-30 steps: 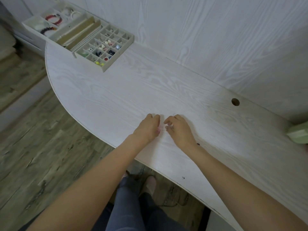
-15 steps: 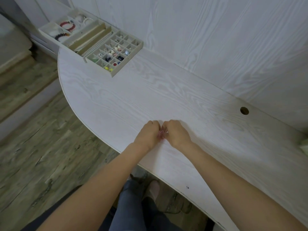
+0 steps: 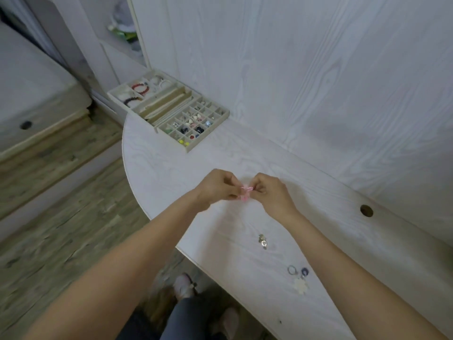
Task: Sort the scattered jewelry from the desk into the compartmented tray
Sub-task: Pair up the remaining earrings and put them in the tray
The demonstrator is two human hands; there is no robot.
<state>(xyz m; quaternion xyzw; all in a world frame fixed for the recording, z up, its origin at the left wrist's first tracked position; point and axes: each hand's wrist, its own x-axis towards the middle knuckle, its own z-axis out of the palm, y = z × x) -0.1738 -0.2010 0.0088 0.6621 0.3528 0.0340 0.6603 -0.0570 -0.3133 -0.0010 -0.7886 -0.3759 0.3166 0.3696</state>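
Pink piece: a small pink trinket, perhaps a bow-shaped earring or clip, too small to name for sure, is held above the desk, between the two hands.
Left hand: the left hand has its fingers curled in and pinches the pink piece from its side.
Right hand: the right hand pinches the same piece from the other side, fingertips tucked close.
Step in hand: it looks as if one item is being gathered or straightened between the fingers, ready for carrying to its slot.
Tray: the tray sits at the far left end of the desk against the wall, well apart from the hands; its small-grid section already holds many little pieces, and the larger sections hold bracelets.
Left on desk: a small silver bit lies near the right forearm; further along are two rings and a pale flower-shaped piece, close together.
Next move: I'd judge one hand should take the pink piece alone, reach leftward to the grid and drop it into a free or matching cell, keeping a firm pinch since it is tiny.
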